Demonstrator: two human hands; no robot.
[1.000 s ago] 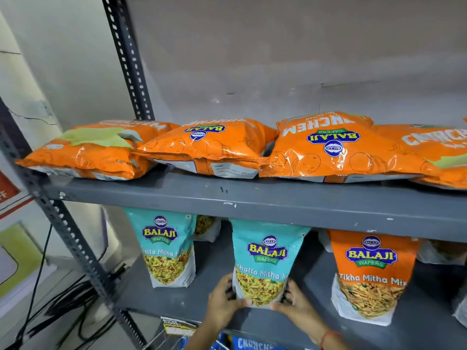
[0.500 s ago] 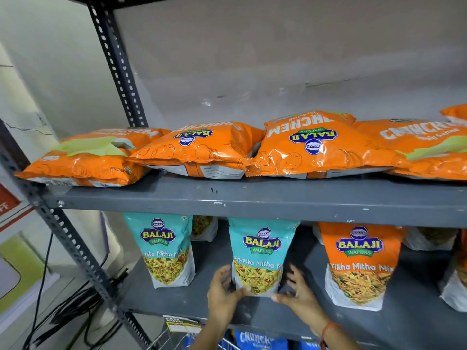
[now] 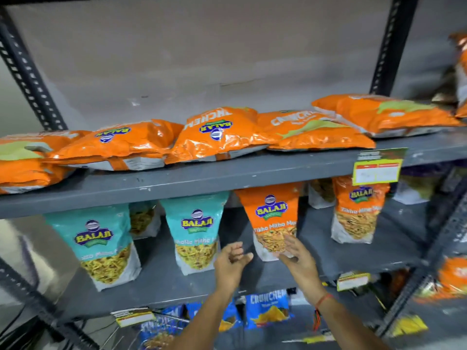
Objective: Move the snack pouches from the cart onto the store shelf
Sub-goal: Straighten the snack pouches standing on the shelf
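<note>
Your left hand (image 3: 231, 261) and right hand (image 3: 294, 256) hover spread and empty, lower centre, before the orange pouch (image 3: 274, 221) standing on the lower shelf (image 3: 161, 284). Steady its base gently; keep labels facing forward.

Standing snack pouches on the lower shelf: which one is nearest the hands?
The orange Tikha Mitha Mix pouch, third from left; the right hand overlaps its lower corner. Both teal pouches stand farther left.

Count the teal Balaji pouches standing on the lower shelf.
2. One teal pouch stands at the left, the second teal pouch just left of the left hand. Pouches behind them are partly hidden, colour unclear.
</note>
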